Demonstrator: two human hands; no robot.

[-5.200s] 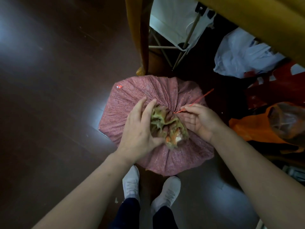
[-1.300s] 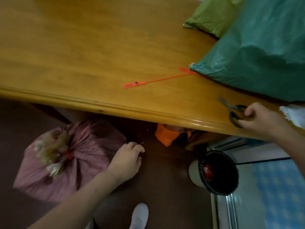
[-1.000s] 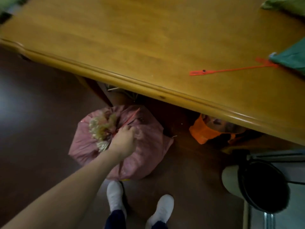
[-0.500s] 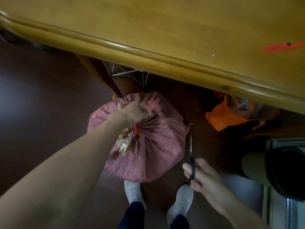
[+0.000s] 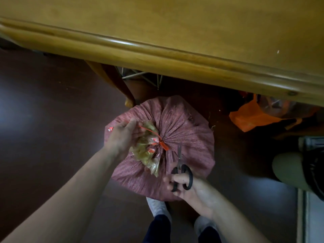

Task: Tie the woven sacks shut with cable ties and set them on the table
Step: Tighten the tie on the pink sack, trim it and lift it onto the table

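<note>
A pink woven sack [image 5: 185, 130] is seen standing on the dark floor [image 5: 43, 120], just in front of a wooden worktop [image 5: 157, 55] whose rounded edge runs across the upper part of the view. The sack's mouth is gathered into a bunch, and a yellowish lining [image 5: 149, 155] is shown spilling out of it towards the left. A red cable tie [image 5: 162, 143] is cinched round the gathered neck, with its lock lying on the right side of the bunch.

The tie's thin free tail is drawn up and to the left, where it is pinched between the fingers [image 5: 135, 124] of the left hand [image 5: 124, 135], which is held over the sack's left shoulder. A pair of black-handled scissors [image 5: 181, 171] is gripped by the right hand [image 5: 184, 188], with the fingers curled round and through the loops. The blades are pointed up at the tie and held nearly together, their tip lying just beside the lock but apart from it.

Two white shoes [image 5: 158, 207] are seen at the sack's near side. A curved table leg [image 5: 114, 81] is visible behind the sack, an orange plastic bag [image 5: 250, 118] lies under the worktop at right, and a dark-lined bin [image 5: 298, 172] is cut off by the right edge.
</note>
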